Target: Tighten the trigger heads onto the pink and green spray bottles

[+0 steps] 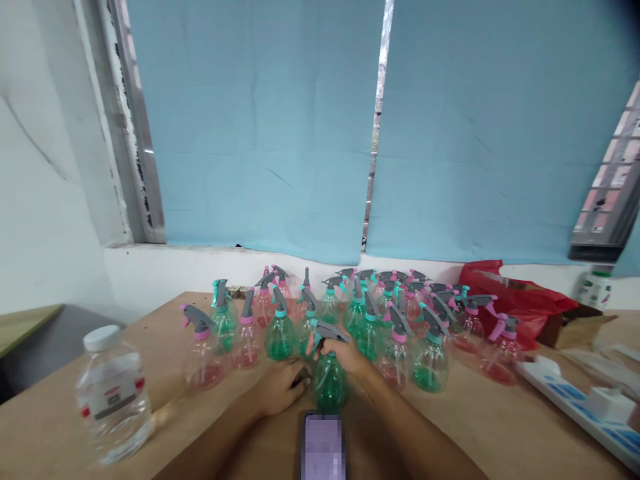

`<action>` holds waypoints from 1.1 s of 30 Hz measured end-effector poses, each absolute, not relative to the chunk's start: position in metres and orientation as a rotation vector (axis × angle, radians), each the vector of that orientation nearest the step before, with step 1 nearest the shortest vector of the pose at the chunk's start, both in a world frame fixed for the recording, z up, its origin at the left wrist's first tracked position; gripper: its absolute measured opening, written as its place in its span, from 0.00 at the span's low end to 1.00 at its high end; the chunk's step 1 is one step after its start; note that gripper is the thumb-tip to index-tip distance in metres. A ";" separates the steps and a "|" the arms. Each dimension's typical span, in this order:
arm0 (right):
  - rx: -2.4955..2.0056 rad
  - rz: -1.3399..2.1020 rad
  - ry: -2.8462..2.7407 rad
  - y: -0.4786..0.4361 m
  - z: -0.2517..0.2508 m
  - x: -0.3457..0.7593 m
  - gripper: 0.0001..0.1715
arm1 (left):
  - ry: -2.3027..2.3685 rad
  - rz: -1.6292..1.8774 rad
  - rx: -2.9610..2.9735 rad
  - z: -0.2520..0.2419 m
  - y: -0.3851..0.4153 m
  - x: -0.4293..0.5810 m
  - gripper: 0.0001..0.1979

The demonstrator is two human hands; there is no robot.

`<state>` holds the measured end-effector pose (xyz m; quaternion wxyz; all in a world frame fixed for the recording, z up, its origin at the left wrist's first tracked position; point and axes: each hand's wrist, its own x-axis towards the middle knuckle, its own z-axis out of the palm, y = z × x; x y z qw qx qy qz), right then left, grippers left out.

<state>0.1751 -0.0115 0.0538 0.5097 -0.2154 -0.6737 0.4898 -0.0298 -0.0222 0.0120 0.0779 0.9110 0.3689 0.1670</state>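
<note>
My right hand is wrapped round the grey and turquoise spray head of a green spray bottle, which stands upright in front of me. Its fingers are at the trigger. Close by on the left, my left hand rests low over the table with its fingers curled. A dark patch shows at those fingertips, and what they hold, if anything, is hidden. Behind both hands stand several more spray bottles, among them a green one and a pink one. A phone with a blurred screen lies nearest me.
A large clear water bottle with a white cap stands at the left. On the right are a white power strip, a red plastic bag and a cardboard box. Blue curtains hang behind the brown table.
</note>
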 end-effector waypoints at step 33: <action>-0.561 1.086 -1.677 -0.010 0.053 0.175 0.19 | 1.116 0.492 2.721 0.014 -0.024 -0.029 0.04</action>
